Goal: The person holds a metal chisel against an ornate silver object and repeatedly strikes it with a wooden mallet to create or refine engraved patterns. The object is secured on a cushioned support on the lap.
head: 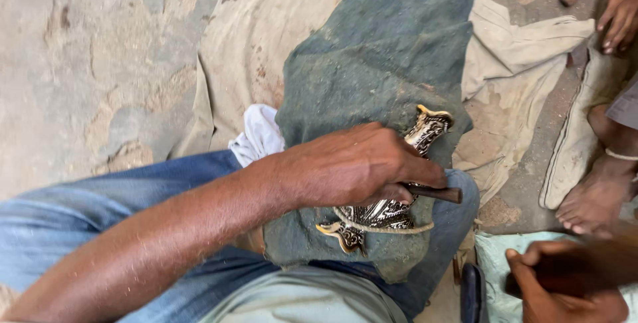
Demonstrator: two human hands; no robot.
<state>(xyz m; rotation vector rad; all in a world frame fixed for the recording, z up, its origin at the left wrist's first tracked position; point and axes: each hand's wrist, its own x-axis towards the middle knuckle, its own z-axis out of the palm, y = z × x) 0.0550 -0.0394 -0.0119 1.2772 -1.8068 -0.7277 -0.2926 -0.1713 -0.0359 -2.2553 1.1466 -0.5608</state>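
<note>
The left hand [352, 167] has its grip clenched around a dark tool handle [438, 193] pointing right, pressed on an engraved metal piece [392, 213]. The piece lies on green cloth [372, 64] over the knee, long axis running near-left to far-right. The right hand [565, 290], near right, curls around something dark.

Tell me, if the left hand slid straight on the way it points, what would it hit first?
Probably another person's bare foot at the right. The left hand, gripping a dark-handled tool, points that way over beige cloth; depth is unclear.
</note>
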